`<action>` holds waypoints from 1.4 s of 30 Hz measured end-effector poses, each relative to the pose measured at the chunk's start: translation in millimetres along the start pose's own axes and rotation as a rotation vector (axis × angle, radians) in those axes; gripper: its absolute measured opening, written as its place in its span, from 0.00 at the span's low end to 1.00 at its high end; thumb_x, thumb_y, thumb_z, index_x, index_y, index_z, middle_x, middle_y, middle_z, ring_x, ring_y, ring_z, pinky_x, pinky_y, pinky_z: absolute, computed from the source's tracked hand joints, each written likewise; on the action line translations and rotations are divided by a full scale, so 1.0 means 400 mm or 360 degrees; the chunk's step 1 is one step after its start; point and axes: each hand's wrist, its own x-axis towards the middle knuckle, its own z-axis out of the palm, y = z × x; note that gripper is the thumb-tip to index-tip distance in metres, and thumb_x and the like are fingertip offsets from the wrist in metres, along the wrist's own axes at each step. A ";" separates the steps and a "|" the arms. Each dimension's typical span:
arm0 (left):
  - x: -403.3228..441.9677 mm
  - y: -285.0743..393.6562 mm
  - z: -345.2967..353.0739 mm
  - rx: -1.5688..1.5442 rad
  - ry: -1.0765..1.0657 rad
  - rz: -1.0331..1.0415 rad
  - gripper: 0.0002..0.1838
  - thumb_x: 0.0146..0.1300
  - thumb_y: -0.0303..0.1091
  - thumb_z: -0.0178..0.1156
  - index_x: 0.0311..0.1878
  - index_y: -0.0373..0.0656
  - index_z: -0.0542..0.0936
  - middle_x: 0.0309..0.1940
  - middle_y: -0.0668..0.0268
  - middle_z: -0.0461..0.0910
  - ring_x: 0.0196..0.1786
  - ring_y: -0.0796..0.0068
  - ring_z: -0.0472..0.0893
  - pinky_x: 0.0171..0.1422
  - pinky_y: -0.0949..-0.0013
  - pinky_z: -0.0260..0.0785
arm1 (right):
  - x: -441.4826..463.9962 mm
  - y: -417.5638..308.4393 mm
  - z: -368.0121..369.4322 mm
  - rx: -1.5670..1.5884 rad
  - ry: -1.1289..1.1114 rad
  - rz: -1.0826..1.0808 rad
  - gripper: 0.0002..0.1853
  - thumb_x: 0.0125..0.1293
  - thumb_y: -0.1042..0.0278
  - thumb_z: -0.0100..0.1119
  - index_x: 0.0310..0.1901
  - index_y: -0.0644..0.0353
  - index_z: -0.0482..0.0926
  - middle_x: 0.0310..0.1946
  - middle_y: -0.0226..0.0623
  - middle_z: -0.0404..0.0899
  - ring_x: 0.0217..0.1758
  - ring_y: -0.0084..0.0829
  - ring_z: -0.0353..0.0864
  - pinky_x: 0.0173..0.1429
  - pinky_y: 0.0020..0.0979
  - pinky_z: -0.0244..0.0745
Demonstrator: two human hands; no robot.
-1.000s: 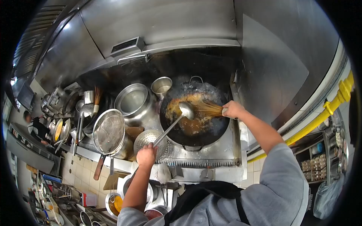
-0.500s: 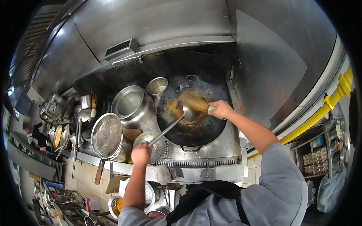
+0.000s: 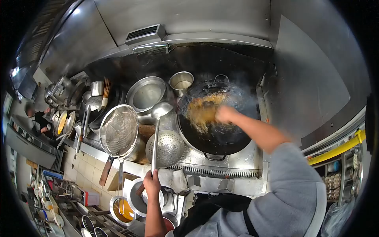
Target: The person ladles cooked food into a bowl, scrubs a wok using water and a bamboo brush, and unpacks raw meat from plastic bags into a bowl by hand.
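Note:
My left hand (image 3: 151, 184) is closed around the handle of a long steel ladle (image 3: 161, 110). The ladle's bowl is raised beside the wok, and its handle crosses in front of a perforated skimmer (image 3: 170, 149). Over the large black wok (image 3: 221, 143), my right hand (image 3: 227, 115) grips a bamboo wok brush (image 3: 202, 113), blurred by motion. Its bristles point into the wok, where brownish, foamy liquid swirls. Steam rises at the wok's far right side. The brush's handle is mostly hidden inside my fist.
Left of the wok stand a wide steel pot (image 3: 147, 94), a smaller pot (image 3: 181, 81) and a mesh strainer (image 3: 118, 132). Another brush (image 3: 106, 91) rests farther left. Below are a bowl of orange liquid (image 3: 123, 211) and a white cloth (image 3: 173, 179). Another person (image 3: 39, 120) stands far left.
The ladle has been drawn out of the wok and leftward, its bowl now raised near the skimmer. My right hand has moved inward over the wok with the brush. The view has shifted.

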 end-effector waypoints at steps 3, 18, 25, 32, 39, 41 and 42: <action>0.020 -0.065 0.039 0.0222 0.0071 -0.0085 0.21 0.67 0.44 0.58 0.37 0.30 0.81 0.23 0.45 0.79 0.27 0.47 0.80 0.36 0.52 0.69 | 0.017 -0.041 0.004 0.1191 0.0286 0.0815 0.20 0.53 0.59 0.63 0.48 0.55 0.84 0.39 0.50 0.84 0.34 0.48 0.86 0.32 0.45 0.83; -0.009 -0.164 0.092 0.0468 -0.0082 -0.0003 0.15 0.62 0.41 0.59 0.35 0.36 0.80 0.31 0.45 0.80 0.34 0.45 0.80 0.39 0.49 0.71 | 0.050 -0.119 0.102 0.2572 0.0726 0.0999 0.29 0.57 0.64 0.65 0.63 0.47 0.76 0.29 0.37 0.82 0.22 0.31 0.79 0.19 0.37 0.73; -0.024 0.092 0.123 0.0081 0.0069 0.0942 0.22 0.55 0.32 0.66 0.54 0.38 0.79 0.47 0.49 0.80 0.52 0.48 0.78 0.59 0.51 0.68 | -0.212 -0.130 0.020 0.1900 -0.0064 0.0517 0.32 0.57 0.58 0.68 0.64 0.54 0.74 0.46 0.47 0.83 0.36 0.38 0.85 0.24 0.37 0.80; -0.032 0.322 0.417 -0.0029 -0.0558 0.1652 0.09 0.57 0.37 0.66 0.28 0.42 0.81 0.28 0.59 0.80 0.35 0.56 0.79 0.42 0.57 0.70 | -0.010 -0.171 0.043 0.2589 0.0436 0.0752 0.29 0.58 0.62 0.65 0.62 0.57 0.75 0.32 0.42 0.82 0.24 0.32 0.79 0.16 0.40 0.70; -0.040 0.324 0.478 -0.0005 -0.0191 0.1628 0.16 0.55 0.39 0.66 0.16 0.47 0.76 0.15 0.63 0.75 0.22 0.60 0.77 0.33 0.58 0.67 | -0.146 -0.062 0.026 0.1293 0.0072 0.0522 0.29 0.54 0.59 0.68 0.59 0.58 0.78 0.40 0.49 0.84 0.36 0.44 0.86 0.33 0.42 0.82; -0.041 0.329 0.481 0.0002 -0.0192 0.1602 0.16 0.54 0.39 0.66 0.14 0.48 0.75 0.15 0.63 0.76 0.22 0.62 0.78 0.33 0.59 0.68 | 0.015 -0.048 0.022 0.1400 0.0340 0.0682 0.29 0.56 0.62 0.66 0.61 0.59 0.76 0.35 0.46 0.84 0.30 0.40 0.84 0.23 0.39 0.78; -0.042 0.327 0.484 0.0002 -0.0191 0.1590 0.16 0.54 0.39 0.66 0.14 0.48 0.75 0.15 0.63 0.76 0.22 0.62 0.78 0.33 0.59 0.68 | 0.092 -0.050 0.041 0.1587 0.0588 0.0790 0.30 0.57 0.63 0.65 0.63 0.59 0.75 0.32 0.44 0.83 0.26 0.36 0.83 0.19 0.37 0.76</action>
